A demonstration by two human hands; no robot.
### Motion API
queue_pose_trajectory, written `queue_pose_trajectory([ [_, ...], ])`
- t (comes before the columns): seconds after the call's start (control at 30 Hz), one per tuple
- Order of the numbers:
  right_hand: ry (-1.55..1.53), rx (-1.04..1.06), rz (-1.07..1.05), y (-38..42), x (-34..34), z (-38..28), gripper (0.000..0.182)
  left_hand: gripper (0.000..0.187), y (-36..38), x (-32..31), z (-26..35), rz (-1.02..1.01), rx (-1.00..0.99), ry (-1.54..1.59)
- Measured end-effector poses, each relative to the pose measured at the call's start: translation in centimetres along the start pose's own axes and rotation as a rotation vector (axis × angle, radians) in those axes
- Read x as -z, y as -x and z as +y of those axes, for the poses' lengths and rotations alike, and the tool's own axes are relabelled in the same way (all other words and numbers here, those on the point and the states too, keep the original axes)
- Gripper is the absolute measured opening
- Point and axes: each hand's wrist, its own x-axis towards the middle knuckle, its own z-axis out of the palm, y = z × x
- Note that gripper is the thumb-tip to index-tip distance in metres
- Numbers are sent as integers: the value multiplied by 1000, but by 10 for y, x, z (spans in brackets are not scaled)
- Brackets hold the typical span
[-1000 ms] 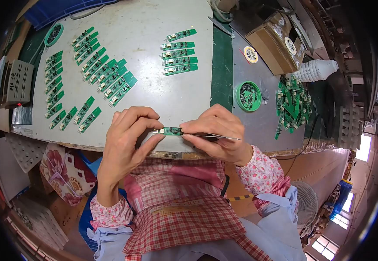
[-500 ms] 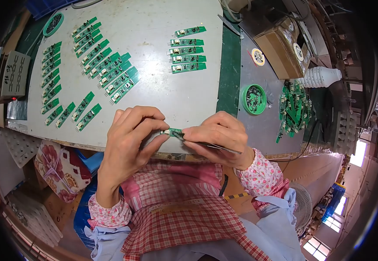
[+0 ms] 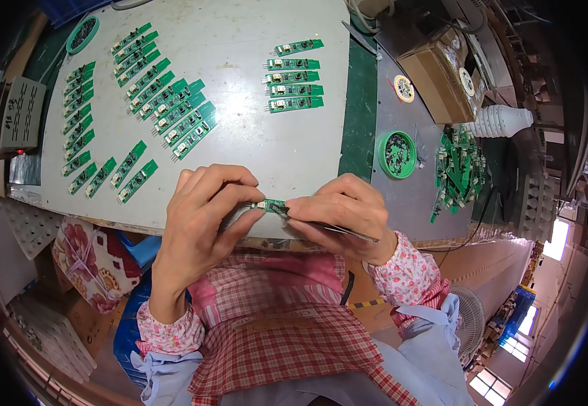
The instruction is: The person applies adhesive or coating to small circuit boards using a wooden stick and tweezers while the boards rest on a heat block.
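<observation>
Near the front edge of the table, my left hand (image 3: 207, 218) pinches the left end of a small green circuit board (image 3: 272, 205) between thumb and fingers. My right hand (image 3: 342, 215) is closed on dark metal tweezers (image 3: 338, 230), and its fingertips touch the board's right end. The tweezers' tips are hidden at the board. Ahead of my hands, several boards lie in slanted rows (image 3: 155, 95) on the left, and a short column of boards (image 3: 295, 77) lies farther right.
At the right are a green dish of small black parts (image 3: 397, 155), a pile of green boards (image 3: 459, 169), a cardboard box (image 3: 436, 74) and a white ribbed object (image 3: 502, 121). Another green dish (image 3: 82, 35) is at the far left, above a grey metal box (image 3: 22, 115).
The view has shifted very slightly. Both hands keep nearly the same pose at the board.
</observation>
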Motion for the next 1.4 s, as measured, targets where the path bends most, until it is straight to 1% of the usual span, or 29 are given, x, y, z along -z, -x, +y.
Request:
queue_pose_trajectory([
  [0.33,7,17,6,0,-1,1,31,23,0,0,1,-8,12,-3],
  [0.43,38,11,28,-2,-2,-1,24,23,0,0,0,-4,6,-6],
  [0.53,7,28,29,0,0,1,33,26,1,0,1,-28,44,-4],
  [0.63,12,38,38,1,-1,2,33,26,1,1,1,-29,48,-1],
  [0.73,19,38,19,1,-1,2,34,24,0,0,0,-6,5,-6],
  [0.83,8,35,12,2,-2,3,34,25,1,1,2,-23,55,0],
  [1.03,23,35,27,1,1,0,34,25,1,0,1,-19,45,0],
  [1.13,6,16,41,0,2,0,31,26,1,0,2,-24,49,-4],
  [1.23,-29,-56,106,0,5,-1,27,25,2,0,2,-29,50,-24],
  [1.33,10,-160,285,5,7,1,27,23,2,-1,1,-19,32,-10],
  [1.4,74,-290,349,11,11,-2,24,21,3,-1,2,-15,36,-2],
])
